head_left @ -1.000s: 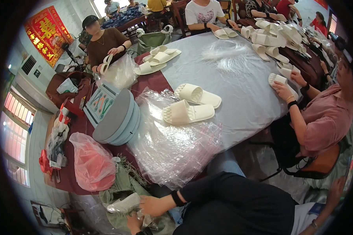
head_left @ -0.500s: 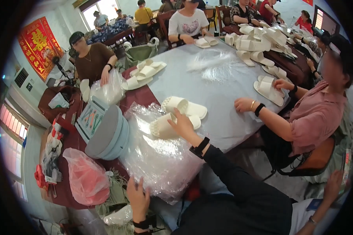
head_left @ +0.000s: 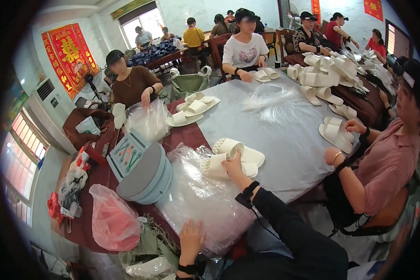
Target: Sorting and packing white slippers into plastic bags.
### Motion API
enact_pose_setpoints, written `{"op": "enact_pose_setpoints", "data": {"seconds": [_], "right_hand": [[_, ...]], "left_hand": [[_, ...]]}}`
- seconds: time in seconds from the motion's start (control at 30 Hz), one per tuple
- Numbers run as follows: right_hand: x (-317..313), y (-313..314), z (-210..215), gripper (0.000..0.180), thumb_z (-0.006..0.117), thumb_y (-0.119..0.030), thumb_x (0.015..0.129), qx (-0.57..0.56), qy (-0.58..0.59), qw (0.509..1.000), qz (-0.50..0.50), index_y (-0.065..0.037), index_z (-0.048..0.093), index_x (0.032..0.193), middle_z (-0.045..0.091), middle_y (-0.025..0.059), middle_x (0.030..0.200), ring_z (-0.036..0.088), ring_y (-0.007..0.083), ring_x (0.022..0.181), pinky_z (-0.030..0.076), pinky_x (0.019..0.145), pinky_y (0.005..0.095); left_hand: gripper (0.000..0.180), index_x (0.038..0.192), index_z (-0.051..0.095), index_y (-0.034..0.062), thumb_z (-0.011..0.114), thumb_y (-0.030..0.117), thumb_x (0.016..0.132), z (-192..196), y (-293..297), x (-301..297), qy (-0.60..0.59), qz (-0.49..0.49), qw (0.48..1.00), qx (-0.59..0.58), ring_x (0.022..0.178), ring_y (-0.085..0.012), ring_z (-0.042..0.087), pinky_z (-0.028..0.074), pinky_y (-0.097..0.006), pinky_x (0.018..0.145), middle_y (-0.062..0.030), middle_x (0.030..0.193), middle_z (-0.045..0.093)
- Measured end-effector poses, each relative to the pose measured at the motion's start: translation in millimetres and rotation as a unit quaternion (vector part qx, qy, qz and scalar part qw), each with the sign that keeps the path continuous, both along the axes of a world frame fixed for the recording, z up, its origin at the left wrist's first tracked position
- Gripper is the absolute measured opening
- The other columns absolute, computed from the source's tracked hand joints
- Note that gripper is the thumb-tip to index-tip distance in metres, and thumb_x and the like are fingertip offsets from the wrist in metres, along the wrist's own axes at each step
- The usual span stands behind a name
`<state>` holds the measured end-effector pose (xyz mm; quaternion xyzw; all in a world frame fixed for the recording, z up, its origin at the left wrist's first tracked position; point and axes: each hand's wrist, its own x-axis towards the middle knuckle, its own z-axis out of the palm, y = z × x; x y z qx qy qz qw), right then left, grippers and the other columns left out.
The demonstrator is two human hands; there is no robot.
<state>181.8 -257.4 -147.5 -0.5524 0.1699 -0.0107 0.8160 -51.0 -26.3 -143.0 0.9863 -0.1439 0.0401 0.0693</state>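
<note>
A pair of cream slippers lies at the edge of a stack of clear plastic bags [head_left: 191,196]. My right hand [head_left: 236,167] is closed on the nearer slipper [head_left: 214,166], its fingers at the strap's opening. The farther slipper [head_left: 252,153] lies right beside it, partly hidden behind the strap of the first. My left hand [head_left: 192,237] rests on the near-left part of the bags, fingers stretched out, holding nothing.
Left of the bags stand a grey-blue round-ended case [head_left: 147,172] and a pink plastic bag [head_left: 114,219]. More slippers [head_left: 193,108] lie across the table, with a heap [head_left: 322,70] at the far right. Co-workers sit around; one in pink [head_left: 382,154] handles slippers on my right.
My right hand has closed on the nearer slipper's strap. My left hand has come down onto the bags. The whole view has shifted, so things sit farther right and lower.
</note>
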Motion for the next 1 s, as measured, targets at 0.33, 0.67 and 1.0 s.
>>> {"op": "enact_pose_setpoints", "data": {"seconds": [0.33,0.67,1.0], "right_hand": [[35,-18,-31,0.075,0.058,0.002,0.069,0.113,-0.016,0.991,0.071,-0.006,0.022,0.134,0.050,0.0131,0.095,0.054,0.0250,0.082,0.047,0.066,0.0423],[-64,-62,45,0.021,0.054,-0.005,0.083,0.217,-0.098,0.971,-0.002,-0.003,0.047,0.103,0.058,0.0085,0.094,0.057,0.0180,0.087,0.047,0.075,0.0305],[-105,-77,17,0.047,0.060,-0.014,0.084,-0.037,-0.070,0.997,0.016,0.001,0.040,0.124,0.056,0.0088,0.102,0.056,0.0207,0.088,0.047,0.078,0.0313]], "left_hand": [[0.052,0.131,0.046,0.0144,0.056,0.032,0.084,-17,-2,1,-0.010,-0.006,1.000,-0.005,0.120,-0.0460,0.038,0.033,-0.053,0.096,-0.0248,0.134,0.039],[0.053,0.128,0.048,0.0099,0.059,0.032,0.081,-24,-1,2,-0.023,0.000,1.000,0.002,0.120,-0.0443,0.038,0.034,-0.053,0.095,-0.0229,0.134,0.040],[0.042,0.122,0.053,0.0091,0.058,0.025,0.084,37,0,12,-0.109,0.040,0.982,-0.147,0.121,-0.0423,0.037,0.031,-0.050,0.097,-0.0225,0.133,0.039]]}}
